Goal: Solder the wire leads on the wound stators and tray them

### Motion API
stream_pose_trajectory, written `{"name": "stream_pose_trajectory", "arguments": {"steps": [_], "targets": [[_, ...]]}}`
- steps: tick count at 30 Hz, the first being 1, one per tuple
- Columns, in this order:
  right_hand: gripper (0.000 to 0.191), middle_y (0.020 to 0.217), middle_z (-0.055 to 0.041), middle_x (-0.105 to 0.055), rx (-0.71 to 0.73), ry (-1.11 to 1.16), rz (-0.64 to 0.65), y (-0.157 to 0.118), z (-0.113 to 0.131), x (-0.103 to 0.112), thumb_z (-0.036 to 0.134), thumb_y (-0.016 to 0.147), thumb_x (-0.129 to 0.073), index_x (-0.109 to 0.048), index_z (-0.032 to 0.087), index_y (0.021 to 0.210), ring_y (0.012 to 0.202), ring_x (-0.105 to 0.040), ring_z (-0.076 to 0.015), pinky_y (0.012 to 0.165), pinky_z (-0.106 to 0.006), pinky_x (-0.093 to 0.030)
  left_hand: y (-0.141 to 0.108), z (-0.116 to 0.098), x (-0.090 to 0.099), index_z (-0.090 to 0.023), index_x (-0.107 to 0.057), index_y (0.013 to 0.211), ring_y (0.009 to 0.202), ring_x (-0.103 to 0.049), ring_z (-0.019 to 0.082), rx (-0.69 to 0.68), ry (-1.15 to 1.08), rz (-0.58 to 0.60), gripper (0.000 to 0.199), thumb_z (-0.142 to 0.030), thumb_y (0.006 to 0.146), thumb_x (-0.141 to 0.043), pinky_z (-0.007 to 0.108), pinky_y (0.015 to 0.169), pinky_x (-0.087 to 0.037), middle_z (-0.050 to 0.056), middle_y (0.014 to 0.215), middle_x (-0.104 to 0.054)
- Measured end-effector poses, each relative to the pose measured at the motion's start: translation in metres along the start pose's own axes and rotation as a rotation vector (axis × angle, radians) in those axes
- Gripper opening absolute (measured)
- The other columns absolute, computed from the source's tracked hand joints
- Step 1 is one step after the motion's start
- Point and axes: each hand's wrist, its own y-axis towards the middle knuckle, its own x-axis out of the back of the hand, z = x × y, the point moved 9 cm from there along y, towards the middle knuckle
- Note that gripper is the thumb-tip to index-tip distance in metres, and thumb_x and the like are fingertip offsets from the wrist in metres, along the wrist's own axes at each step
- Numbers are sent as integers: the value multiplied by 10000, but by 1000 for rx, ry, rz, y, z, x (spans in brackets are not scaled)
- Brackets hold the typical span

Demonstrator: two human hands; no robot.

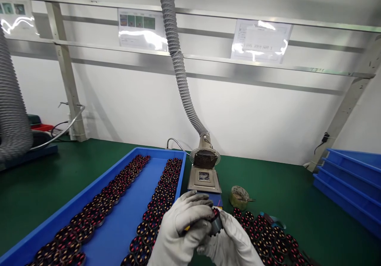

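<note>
In front of me I hold a small dark ring-shaped stator [216, 224] with a red spot at its top and short black teeth at its lower rim. My left hand [185, 226], in a white glove with greyed fingertips, curls its fingers and thumb against the stator's left side. From the right and below, my right hand [235, 236], also gloved, grips it. A bit of yellow shows by the left palm; I cannot tell what it is. Just beyond my hands stands a metal solder pot [204, 178] on a blue base, partly hidden by the gloves.
Left lies a long blue tray [131, 196] with rows of similar stators [104, 204]. More loose stators [268, 238] cover the green table at right, near a round tin [239, 197]. A grey hose [178, 59] hangs over the pot. Blue trays [348, 186] are stacked far right.
</note>
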Motion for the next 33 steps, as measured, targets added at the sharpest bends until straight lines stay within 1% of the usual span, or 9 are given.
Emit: {"name": "stream_pose_trajectory", "arguments": {"steps": [3,6,11,14,19,24,26,30,33], "targets": [[292,824,-62,-710,-14,13,24,-2,2,-5,375,683,-738,-677,165,876,852,-658,-228,831,-435,-504,-7,15,13,-249,-647,794,854,-652,178,226,-153,-203,140,-226,863,-528,275,834,-515,-7,813,-702],[362,832,-75,-707,-23,43,29,-11,2,-13,385,675,-742,-660,182,963,780,-669,-237,727,-411,-537,-21,35,27,-283,-682,806,845,-661,171,483,-327,-406,127,-249,853,-569,230,778,-535,-26,868,-712],[331,844,-84,-709,-8,139,-76,-17,3,-23,320,656,-775,-677,169,933,774,-670,-212,744,-372,-537,-12,35,-2,-281,-717,883,917,-644,214,498,-357,-43,151,-269,734,-698,227,799,-529,26,990,-695],[307,843,-56,-709,-1,151,-116,-17,5,-26,278,616,-806,-689,190,886,748,-667,-191,736,-348,-540,-12,32,3,-274,-720,749,896,-647,195,445,-321,-152,101,-189,748,-666,226,808,-529,10,872,-711],[380,775,-72,-706,-31,90,-3,-13,4,-29,378,595,-806,-684,175,892,636,-663,-195,670,-365,-543,-23,38,34,-255,-704,739,836,-668,180,528,-285,-454,85,-229,784,-637,202,763,-537,3,825,-718],[320,845,-62,-707,-7,67,6,-4,0,-15,329,624,-789,-684,196,894,836,-659,-226,829,-401,-497,-6,30,3,-264,-725,845,924,-644,241,459,-289,-55,133,-263,712,-714,266,806,-536,45,952,-705],[270,869,-53,-708,-21,104,14,-3,-1,-11,289,622,-789,-688,205,858,879,-646,-218,852,-381,-489,-6,28,3,-270,-726,767,885,-653,221,423,-339,-108,79,-211,737,-684,262,786,-547,21,840,-718],[301,923,-60,-702,-88,183,54,-11,-5,-17,410,684,-726,-678,223,915,822,-651,-209,773,-380,-519,-20,40,27,-294,-709,720,825,-656,173,515,-357,-410,126,-205,773,-638,226,768,-536,-29,781,-712],[372,1002,-76,-682,-157,287,106,-19,-8,-32,494,739,-654,-661,230,1000,797,-652,-192,736,-354,-518,-23,44,24,-307,-712,852,953,-620,208,612,-313,-298,150,-273,706,-706,262,871,-490,-4,958,-693]]}}
